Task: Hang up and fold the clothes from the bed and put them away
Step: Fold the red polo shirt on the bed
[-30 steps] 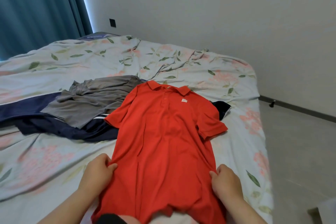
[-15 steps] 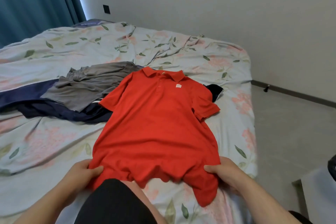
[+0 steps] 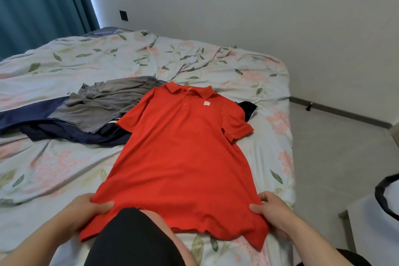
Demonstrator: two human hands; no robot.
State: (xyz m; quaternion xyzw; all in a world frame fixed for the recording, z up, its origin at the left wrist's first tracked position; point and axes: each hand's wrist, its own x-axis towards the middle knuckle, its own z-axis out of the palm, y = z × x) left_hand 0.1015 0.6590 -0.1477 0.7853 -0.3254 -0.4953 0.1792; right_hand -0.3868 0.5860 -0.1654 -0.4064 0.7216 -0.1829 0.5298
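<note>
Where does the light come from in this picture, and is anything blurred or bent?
Head view: daylight glows beside the curtain, upper left; the red shirt is evenly lit, sharp, without glare; the wide lens curves the far edge of the bed.

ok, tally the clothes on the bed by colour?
Red: 1, polo shirt, hem gripped by left hand and right hand
Grey: 1, crumpled garment
Navy: 1, navy garment under the grey one; the dark piece past the red sleeve may be part of it, cannot tell
Total: 3
</note>
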